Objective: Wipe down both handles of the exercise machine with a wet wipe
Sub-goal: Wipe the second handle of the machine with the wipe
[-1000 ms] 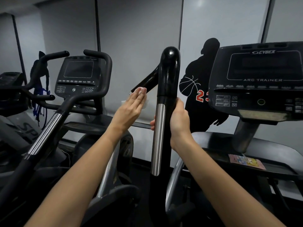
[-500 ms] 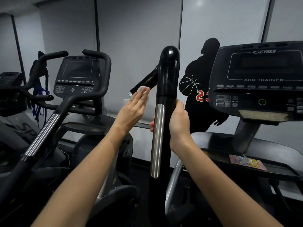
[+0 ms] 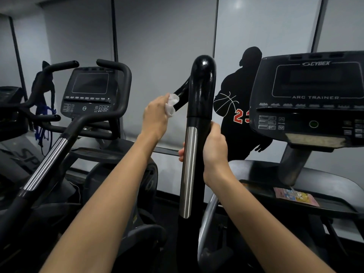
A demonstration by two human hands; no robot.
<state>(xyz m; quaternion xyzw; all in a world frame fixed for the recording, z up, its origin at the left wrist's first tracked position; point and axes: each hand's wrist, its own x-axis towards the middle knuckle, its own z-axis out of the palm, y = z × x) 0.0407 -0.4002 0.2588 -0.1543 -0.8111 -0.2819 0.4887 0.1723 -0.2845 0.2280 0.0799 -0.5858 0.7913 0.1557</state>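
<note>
An upright black handle [image 3: 201, 89] with a steel sensor strip [image 3: 188, 170] rises in the middle of the view. My right hand [image 3: 213, 148] is wrapped around it just beside the strip. A shorter black side grip [image 3: 182, 95] slants down to the left from that handle. My left hand [image 3: 156, 115] is closed on a crumpled white wet wipe [image 3: 171, 104] and presses it against the lower end of the side grip. The machine's second handle is not in view.
The Cybex Arc Trainer console [image 3: 313, 99] sits to the right on a grey shroud [image 3: 256, 170]. A second machine with its own console [image 3: 90, 89] and a black-and-steel arm [image 3: 49, 160] stands close on the left. A white wall with a basketball-player decal [image 3: 242, 107] is behind.
My left hand has gone from flat with straight fingers to curled around the wipe, and has risen slightly onto the end of the side grip. My right hand has kept its hold.
</note>
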